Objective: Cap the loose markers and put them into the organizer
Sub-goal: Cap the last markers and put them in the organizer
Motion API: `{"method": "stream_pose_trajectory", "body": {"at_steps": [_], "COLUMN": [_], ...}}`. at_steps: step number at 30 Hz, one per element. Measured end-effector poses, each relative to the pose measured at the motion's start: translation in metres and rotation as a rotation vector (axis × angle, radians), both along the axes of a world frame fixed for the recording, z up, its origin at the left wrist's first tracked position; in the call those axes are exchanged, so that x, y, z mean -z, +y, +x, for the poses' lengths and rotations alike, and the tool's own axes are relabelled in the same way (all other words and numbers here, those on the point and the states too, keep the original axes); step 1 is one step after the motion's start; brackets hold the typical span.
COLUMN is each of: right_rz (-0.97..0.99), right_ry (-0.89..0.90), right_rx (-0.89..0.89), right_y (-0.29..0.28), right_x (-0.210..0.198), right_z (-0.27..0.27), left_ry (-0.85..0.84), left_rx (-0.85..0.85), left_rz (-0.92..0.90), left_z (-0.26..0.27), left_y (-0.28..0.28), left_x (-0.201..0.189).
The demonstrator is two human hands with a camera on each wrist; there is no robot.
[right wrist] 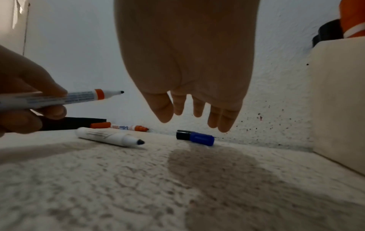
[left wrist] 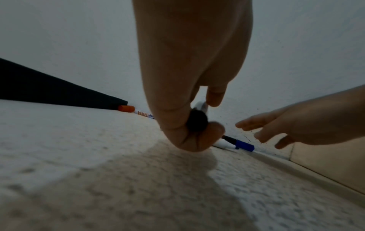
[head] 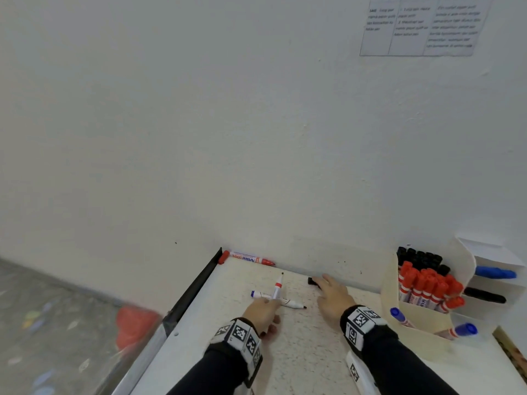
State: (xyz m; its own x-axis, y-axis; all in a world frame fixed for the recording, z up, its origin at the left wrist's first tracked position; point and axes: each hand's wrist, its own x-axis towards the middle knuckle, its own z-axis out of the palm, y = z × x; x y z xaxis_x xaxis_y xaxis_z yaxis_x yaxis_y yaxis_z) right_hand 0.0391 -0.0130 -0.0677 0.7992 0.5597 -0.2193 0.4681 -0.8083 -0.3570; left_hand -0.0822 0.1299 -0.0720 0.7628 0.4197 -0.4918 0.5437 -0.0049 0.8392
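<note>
My left hand (head: 269, 302) grips an uncapped white marker with a red band (head: 278, 286), its tip raised off the table; the right wrist view shows that marker (right wrist: 79, 97) held level. A second uncapped marker (head: 281, 300) with a blue rear end lies on the table just under it, dark tip (right wrist: 140, 142) bare. By the wall lies a loose blue cap (right wrist: 202, 138) with a black piece at one end. My right hand (head: 322, 282) hovers over it, fingers (right wrist: 224, 120) straight, holding nothing. The cream organizer (head: 389, 283) stands to the right.
A capped red marker (head: 248, 258) lies along the wall at the table's back left corner. The organizer holds several red, black and blue markers (head: 427, 289). A black strip (head: 196, 283) runs along the table's left edge; the floor lies beyond it.
</note>
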Motion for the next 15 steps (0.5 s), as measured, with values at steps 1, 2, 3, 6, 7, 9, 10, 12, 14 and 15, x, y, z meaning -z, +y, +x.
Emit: {"method": "stream_pose_trajectory", "body": {"at_steps": [1, 2, 3, 6, 7, 9, 10, 12, 14, 15], "right_rz": [-0.003, -0.024, -0.062, -0.162, -0.158, -0.101, -0.079, -0.104, -0.128, -0.109], "right_ry": [0.02, 0.038, 0.041, -0.052, -0.088, -0.122, -0.12, -0.11, -0.157, -0.177], "right_rx": [-0.01, -0.01, 0.009, 0.129, 0.148, 0.1, 0.04, -0.056, -0.056, -0.033], "right_y": [0.0, -0.001, -0.002, -0.004, -0.004, -0.002, 0.0, 0.005, 0.009, 0.011], "right_x": [0.003, 0.006, 0.009, 0.011, 0.01, 0.01, 0.01, 0.011, 0.013, 0.014], "right_z": [0.004, 0.008, 0.012, 0.02, 0.023, 0.026, 0.027, 0.027, 0.026, 0.025], "left_ry": [-0.028, -0.054, -0.073, -0.099, -0.111, -0.147, -0.166, -0.191, -0.199, -0.206], "left_rx": [0.012, 0.024, 0.036, 0.039, 0.036, 0.035, 0.048, 0.061, 0.054, 0.04], "left_rz": [0.013, 0.05, 0.108, 0.299, 0.356, 0.422, 0.427, 0.412, 0.393, 0.385], "left_z": [0.005, 0.01, 0.013, 0.021, 0.022, 0.024, 0.025, 0.026, 0.026, 0.026], "left_y": [-0.002, -0.004, -0.005, -0.003, -0.002, -0.001, -0.001, -0.001, -0.002, -0.003], "left_x": [0.004, 0.007, 0.009, 0.016, 0.016, 0.018, 0.018, 0.018, 0.019, 0.02]}}
